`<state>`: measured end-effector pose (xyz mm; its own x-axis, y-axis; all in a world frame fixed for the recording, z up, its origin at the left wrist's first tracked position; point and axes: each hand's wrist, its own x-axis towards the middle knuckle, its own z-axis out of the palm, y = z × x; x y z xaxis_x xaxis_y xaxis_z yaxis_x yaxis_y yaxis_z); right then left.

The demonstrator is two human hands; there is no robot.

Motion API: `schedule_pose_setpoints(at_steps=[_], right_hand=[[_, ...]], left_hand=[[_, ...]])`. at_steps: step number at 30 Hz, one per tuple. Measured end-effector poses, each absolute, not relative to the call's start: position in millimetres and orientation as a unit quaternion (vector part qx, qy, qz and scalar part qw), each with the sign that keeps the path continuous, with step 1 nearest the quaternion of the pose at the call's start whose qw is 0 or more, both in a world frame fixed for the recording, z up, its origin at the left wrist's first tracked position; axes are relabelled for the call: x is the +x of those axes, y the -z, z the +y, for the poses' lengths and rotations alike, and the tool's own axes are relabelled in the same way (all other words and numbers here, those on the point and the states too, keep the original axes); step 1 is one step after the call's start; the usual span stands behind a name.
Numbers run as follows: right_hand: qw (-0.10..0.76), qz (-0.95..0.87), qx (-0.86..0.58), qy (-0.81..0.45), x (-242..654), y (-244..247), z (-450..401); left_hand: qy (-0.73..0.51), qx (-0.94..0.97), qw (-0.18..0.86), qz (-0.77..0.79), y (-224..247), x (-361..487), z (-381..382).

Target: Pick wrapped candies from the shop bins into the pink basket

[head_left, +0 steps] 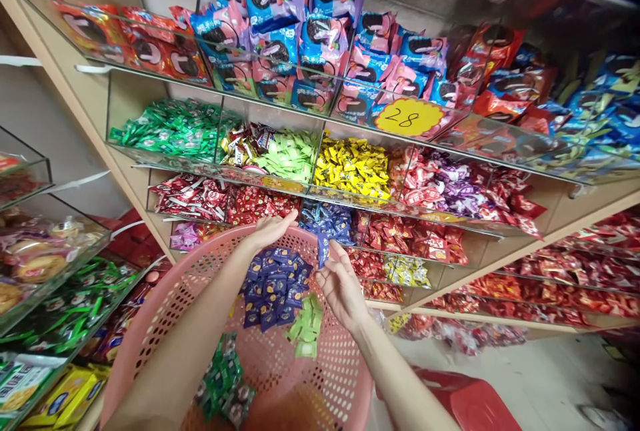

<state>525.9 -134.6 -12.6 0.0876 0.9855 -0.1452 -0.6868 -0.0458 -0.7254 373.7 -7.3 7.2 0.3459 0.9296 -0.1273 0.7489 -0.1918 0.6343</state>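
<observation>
My right hand (343,284) pinches a small dark-blue wrapped candy (323,251) between thumb and fingers, over the basket's far right rim. At the far rim, my left hand (270,229) has its visible fingers stretched out towards a shelf bin of matching blue candies (340,221); part of that hand is hidden. Below both hands is a pink perforated plastic basket (165,311). Inside it lie a pile of blue candies (275,284), several light-green packets (306,324) and some dark-green wrapped sweets (223,377).
Clear-fronted shelf bins hold green candies (170,127), yellow candies (353,167) and purple-and-white candies (453,184). Blue-and-pink cookie packs (280,1) fill the upper shelf, above a yellow "28" tag (404,117). A red plastic object (465,401) stands on the floor at right.
</observation>
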Motion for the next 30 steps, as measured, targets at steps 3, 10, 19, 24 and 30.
schedule_pose_setpoints(at_steps=[3,10,19,24,30], right_hand=[[0.645,-0.233,-0.336,-0.646,526,14,-137],[0.607,-0.217,-0.352,-0.679,527,28,-134],[0.578,-0.178,-0.463,-0.648,517,58,-134],[0.613,-0.203,-0.444,-0.621,518,48,-129],[0.624,-0.227,-0.453,-0.595,517,45,-120]], left_hand=[[-0.158,0.75,0.329,0.553,-6,376,-7],[-0.153,0.757,0.325,0.546,3,376,-1],[-0.144,0.766,0.314,0.542,-4,383,-4],[-0.155,0.761,0.318,0.544,-6,382,-6],[-0.174,0.759,0.33,0.534,-9,378,-6]])
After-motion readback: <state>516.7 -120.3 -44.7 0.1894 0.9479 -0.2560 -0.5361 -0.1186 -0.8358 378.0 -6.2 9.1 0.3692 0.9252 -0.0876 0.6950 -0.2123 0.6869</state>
